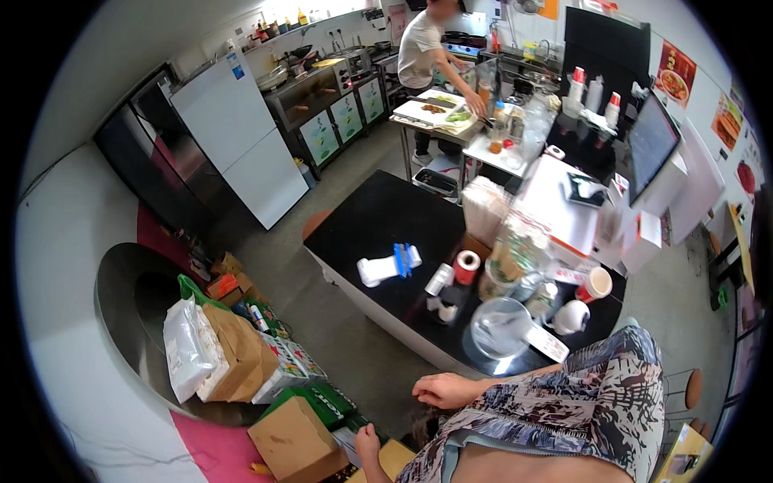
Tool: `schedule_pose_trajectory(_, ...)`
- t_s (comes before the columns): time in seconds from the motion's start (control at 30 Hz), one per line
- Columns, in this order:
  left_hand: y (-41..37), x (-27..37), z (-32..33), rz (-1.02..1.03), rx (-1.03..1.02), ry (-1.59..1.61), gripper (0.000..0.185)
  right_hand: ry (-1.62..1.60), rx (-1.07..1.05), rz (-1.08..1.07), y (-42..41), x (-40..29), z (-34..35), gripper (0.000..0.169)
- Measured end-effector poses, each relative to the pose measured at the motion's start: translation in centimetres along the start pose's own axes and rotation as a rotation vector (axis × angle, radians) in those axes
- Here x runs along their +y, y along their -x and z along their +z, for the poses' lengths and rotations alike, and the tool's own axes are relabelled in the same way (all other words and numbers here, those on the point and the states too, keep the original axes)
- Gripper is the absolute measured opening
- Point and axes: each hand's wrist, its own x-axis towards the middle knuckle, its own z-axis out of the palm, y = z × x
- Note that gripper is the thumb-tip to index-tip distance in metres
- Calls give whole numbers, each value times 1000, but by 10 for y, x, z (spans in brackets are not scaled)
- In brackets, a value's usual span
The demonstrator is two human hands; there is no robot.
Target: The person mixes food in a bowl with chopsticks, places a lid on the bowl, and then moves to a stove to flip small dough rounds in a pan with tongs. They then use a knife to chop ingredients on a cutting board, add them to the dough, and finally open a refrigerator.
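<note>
My right hand (444,390), fingers loosely curled and nothing visible in it, hangs beside the near edge of a black-topped counter (386,211). Lower left, my left hand (368,444) is seen from the back with bent fingers, near a cardboard box (296,438); its palm is hidden. On the counter near my right arm stand a clear plastic container (500,329), a white card with writing (548,343), a roll of labels (467,265) and a red paper cup (594,285). A white roll with a blue band (386,268) lies farther left.
Stacked boxes and green cartons (314,404) stand on the floor at lower left, with bags beside them. Across the room a person (420,51) reaches over a work table holding food on white boards (426,111). A white refrigerator (226,115) and a monitor (654,142) flank the scene.
</note>
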Motion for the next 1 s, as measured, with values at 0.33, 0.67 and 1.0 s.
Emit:
schedule_pose_trajectory(0.33, -186, 25, -127, 312, -149, -34, 42, -31, 275, 91, -247, -26, -26, 19)
schedule_pose_trajectory(0.67, -347, 318, -467, 533, -888, 1455, 76, 187, 435, -382, -609, -112, -45, 62)
schedule_pose_trajectory(1.0, -602, 478, -548, 275, -1008, 1481, 54, 413, 600, -358, -875, -18, -111, 64)
